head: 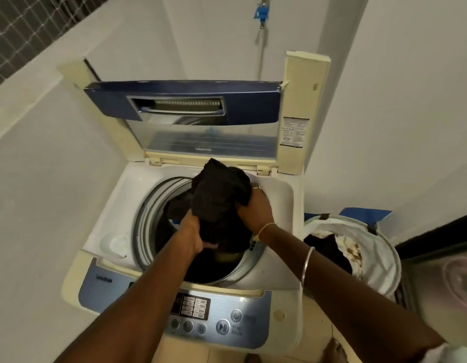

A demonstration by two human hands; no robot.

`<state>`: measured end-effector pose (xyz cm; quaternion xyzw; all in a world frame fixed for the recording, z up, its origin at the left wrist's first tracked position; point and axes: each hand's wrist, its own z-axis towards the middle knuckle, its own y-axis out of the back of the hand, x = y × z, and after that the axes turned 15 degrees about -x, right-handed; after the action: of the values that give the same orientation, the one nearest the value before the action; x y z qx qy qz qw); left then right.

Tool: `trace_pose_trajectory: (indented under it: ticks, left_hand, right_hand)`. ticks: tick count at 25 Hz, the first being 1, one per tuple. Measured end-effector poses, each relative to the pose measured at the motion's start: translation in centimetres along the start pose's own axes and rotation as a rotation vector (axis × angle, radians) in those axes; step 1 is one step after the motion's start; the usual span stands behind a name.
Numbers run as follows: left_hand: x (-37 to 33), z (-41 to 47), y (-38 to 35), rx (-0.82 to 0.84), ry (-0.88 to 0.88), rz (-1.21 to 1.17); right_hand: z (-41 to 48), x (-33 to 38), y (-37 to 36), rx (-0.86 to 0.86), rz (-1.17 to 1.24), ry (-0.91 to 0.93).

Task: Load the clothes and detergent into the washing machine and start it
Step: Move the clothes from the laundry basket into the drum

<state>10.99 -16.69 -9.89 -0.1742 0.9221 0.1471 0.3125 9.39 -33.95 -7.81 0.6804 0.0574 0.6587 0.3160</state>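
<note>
A top-loading washing machine (274, 260) stands in front of me with its blue-framed lid (185, 100) raised upright. A bunched black garment (219, 189) hangs over the round drum opening (148, 218). My left hand (191, 231) grips its lower left part, and my right hand (254, 210) grips its right side. More dark cloth lies inside the drum below. The control panel (201, 313) with a start/pause button (222, 326) faces me at the front edge. No detergent is in view.
A white laundry basket (384, 258) with dark and pale clothes stands on the floor right of the machine. White walls close in on the left and right. A blue tap (262, 14) with a hose hangs on the wall behind the lid.
</note>
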Motion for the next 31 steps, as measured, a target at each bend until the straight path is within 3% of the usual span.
trace_pose_trajectory:
  ticks: [2,3,6,8,10,14,17,22,24,28,31]
  left_hand:
    - [-0.4,-0.1,1.3,-0.146,0.053,0.063]
    - [-0.5,0.2,1.9,-0.274,-0.002,0.072]
    - [-0.4,-1.4,0.5,-0.465,-0.404,0.137]
    - [0.2,-5.3,-2.6,-0.427,-0.673,0.111]
    - [1.2,-9.1,-6.5,-0.282,-0.883,0.082]
    - [3.9,-14.6,-15.8,-0.049,-1.14,0.106]
    - [6.9,-16.3,-22.0,0.078,-1.145,0.183]
    - [13.5,-14.3,-30.9,0.188,-1.132,0.383]
    - [16.9,-11.1,-34.0,0.181,-1.059,0.504]
    - [24.0,-4.4,-37.1,0.225,-0.683,0.682]
    - [28.4,-0.3,-37.9,0.247,-0.688,0.827]
  right_hand:
    - [-0.3,0.8,-1.1,0.114,-0.081,-0.084]
    - [-0.1,1.0,-1.2,0.149,-0.097,-0.121]
    - [0.0,1.1,-0.4,0.115,-0.041,-0.115]
    - [-0.3,1.3,1.2,0.011,0.015,-0.072]
    - [-0.3,0.7,4.0,-0.123,0.112,-0.047]
    - [0.6,-3.8,11.1,-0.392,0.238,-0.054]
    - [1.8,-8.9,16.0,-0.503,0.264,-0.092]
    - [3.0,-19.2,21.2,-0.478,0.152,-0.226]
    - [3.5,-24.2,21.7,-0.427,0.074,-0.275]
    - [3.2,-35.4,20.2,-0.253,-0.177,-0.375]
    - [2.2,-43.9,17.0,-0.07,-0.302,-0.449]
